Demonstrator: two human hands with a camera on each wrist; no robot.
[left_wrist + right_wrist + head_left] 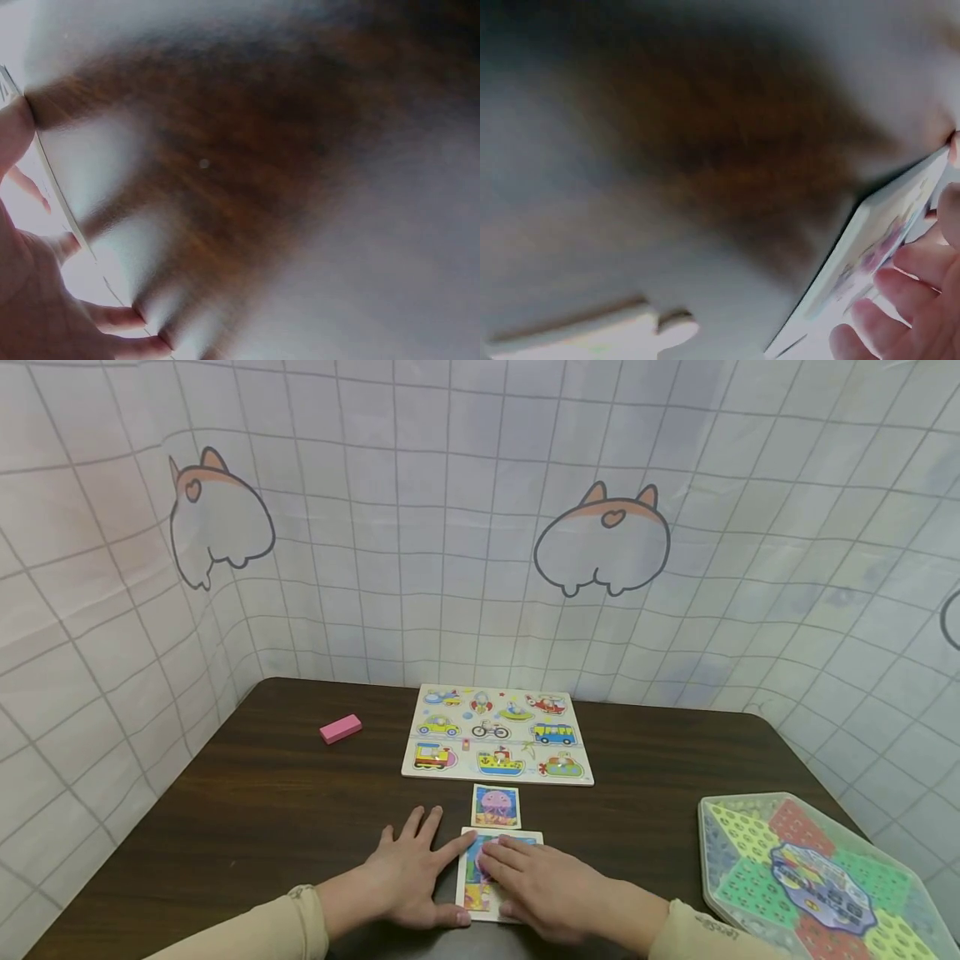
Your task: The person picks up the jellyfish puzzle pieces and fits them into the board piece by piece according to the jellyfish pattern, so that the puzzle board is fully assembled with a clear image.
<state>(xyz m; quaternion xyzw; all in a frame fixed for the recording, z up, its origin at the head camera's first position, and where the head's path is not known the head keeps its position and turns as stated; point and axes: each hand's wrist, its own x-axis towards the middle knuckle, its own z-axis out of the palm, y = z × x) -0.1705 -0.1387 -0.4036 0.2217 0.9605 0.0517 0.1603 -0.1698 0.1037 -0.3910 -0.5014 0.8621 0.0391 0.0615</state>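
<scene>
A small white-framed jigsaw board (461, 892) with a blue and yellow sea picture lies between both hands at the front of the table. My left hand (405, 875) is spread flat beside it, index fingertip and thumb tip at its left edge. Across the board's right part lies my right hand (553, 883), its fingers extended over the picture and hiding much of it. Seen from the right wrist, those fingers (904, 296) bend slightly over the board. Just beyond the board is a square picture card (496, 807) with a pink jellyfish.
Farther back lies a vehicle puzzle board (498, 737). A pink block (341, 729) sits at back left, and a hexagonal clear game box (817, 872) at right. The right wrist view shows a blurred, pale jigsaw piece (592, 341) with a round tab.
</scene>
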